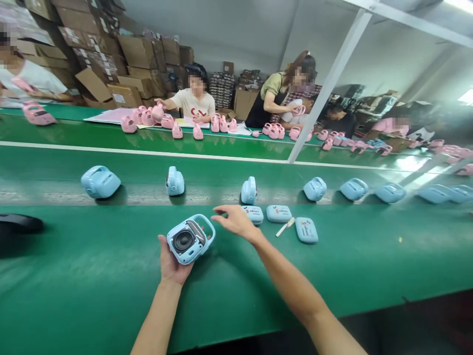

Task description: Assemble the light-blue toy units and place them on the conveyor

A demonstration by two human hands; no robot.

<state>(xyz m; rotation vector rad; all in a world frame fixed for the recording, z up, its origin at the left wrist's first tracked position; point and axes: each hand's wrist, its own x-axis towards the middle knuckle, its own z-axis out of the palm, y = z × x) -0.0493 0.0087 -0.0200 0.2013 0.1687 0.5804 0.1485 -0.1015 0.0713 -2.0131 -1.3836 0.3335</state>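
Note:
My left hand [170, 264] grips a light blue toy speaker housing [189, 238] from below, its round black speaker cone facing me and its handle on the right. My right hand [235, 220] hovers just right of it, fingers spread and holding nothing, reaching toward a blue cover plate [253, 214] on the green table. Two more blue cover plates [279, 213] [306, 230] lie to the right, with a small white tool [285, 227] between them.
Several blue housings [100, 181] [175, 181] [249, 190] [315, 188] stand in a row on the green conveyor belt [221, 167]. Across it, other people handle pink housings [168, 121]. A black object [19, 223] lies at far left. Cardboard boxes [111, 54] stack behind.

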